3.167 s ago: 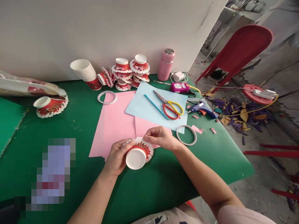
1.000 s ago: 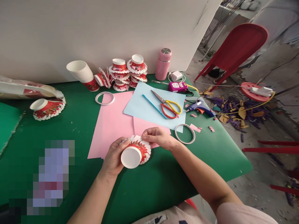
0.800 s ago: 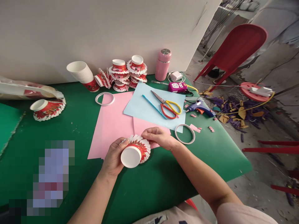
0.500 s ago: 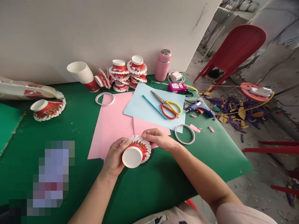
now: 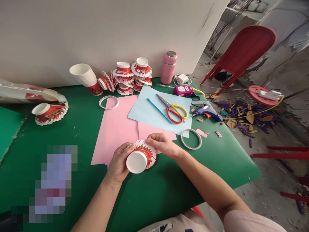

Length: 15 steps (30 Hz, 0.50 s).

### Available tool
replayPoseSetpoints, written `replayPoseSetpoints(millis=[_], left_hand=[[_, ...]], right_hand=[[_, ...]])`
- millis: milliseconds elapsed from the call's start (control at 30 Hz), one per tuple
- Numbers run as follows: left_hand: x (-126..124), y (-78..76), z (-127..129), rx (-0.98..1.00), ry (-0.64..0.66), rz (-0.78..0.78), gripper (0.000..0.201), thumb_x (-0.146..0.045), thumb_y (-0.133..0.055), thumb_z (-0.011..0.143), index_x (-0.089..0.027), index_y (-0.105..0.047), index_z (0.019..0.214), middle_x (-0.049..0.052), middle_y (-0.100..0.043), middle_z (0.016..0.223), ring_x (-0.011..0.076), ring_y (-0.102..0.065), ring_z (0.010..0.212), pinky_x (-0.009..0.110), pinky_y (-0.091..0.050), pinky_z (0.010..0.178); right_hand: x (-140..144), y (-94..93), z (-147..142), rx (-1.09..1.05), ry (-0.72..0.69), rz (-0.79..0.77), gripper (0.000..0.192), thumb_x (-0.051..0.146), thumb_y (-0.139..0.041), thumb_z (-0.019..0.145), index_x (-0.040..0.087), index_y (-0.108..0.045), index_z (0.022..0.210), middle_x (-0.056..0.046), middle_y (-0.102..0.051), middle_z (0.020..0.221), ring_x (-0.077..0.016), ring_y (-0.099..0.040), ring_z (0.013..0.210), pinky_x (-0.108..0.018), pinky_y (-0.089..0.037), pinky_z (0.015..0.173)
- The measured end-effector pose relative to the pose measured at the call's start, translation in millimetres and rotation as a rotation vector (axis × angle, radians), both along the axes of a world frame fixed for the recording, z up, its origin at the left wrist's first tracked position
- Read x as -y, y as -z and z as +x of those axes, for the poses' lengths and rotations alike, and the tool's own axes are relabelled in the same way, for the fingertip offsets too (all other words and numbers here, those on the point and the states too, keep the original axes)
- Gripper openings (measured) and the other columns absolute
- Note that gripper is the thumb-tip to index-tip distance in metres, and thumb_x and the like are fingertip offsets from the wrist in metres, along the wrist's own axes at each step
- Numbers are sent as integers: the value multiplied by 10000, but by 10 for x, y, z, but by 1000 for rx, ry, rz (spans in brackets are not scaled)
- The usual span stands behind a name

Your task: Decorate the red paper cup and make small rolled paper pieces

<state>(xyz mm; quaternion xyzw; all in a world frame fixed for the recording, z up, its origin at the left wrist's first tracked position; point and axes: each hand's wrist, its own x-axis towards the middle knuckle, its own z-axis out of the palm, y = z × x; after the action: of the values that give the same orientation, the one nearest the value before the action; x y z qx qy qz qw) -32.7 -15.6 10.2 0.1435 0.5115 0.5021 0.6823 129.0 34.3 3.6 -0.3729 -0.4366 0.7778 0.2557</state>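
Observation:
A red and white paper cup (image 5: 136,162), its rim cut into strips that fan outward in folds, is tilted with its round white base towards me. My left hand (image 5: 119,162) grips it from the left, thumb on the folded strips. At the upper right of the fringe, my right hand (image 5: 160,143) pinches a strip between thumb and fingers. Beneath and beyond the hands lie pink paper sheets (image 5: 118,122) and a light blue sheet (image 5: 145,106). Scissors (image 5: 172,108) with red and yellow handles and a blue pen (image 5: 159,111) rest on the blue sheet.
Several fringed cups (image 5: 123,72) are stacked by the wall, beside nested plain cups (image 5: 84,77) and a pink thermos (image 5: 168,67). Another fringed cup (image 5: 49,112) is at left. Tape rolls (image 5: 191,139), a glue gun (image 5: 209,112) and a purple power strip (image 5: 183,90) lie on the green table.
My right hand has shifted slightly left along the folded strips. The left hand keeps its hold, and the cup stays almost in place.

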Motion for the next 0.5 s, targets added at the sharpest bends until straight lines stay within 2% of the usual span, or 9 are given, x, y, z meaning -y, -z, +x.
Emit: replayPoseSetpoints(millis=[233, 500], left_hand=[[-5, 0, -10, 16, 1, 5, 219, -277, -792, 546, -154, -611, 553, -17, -627, 553, 111, -560, 517, 221, -458, 521], [27, -13, 31, -30, 110, 36, 215, -317, -782, 575, -156, -640, 592, -3, -640, 551, 119, -571, 518, 221, -453, 509]], right_hand=[[-3, -37, 41, 5, -34, 30, 474, 601, -618, 680, 141, -508, 645, 46, -442, 559, -53, -397, 486, -177, -322, 433], [36, -100, 13, 107, -95, 174, 498, 645, -549, 718, 154, -477, 678, 43, -416, 604, -70, -372, 541, -203, -317, 491]])
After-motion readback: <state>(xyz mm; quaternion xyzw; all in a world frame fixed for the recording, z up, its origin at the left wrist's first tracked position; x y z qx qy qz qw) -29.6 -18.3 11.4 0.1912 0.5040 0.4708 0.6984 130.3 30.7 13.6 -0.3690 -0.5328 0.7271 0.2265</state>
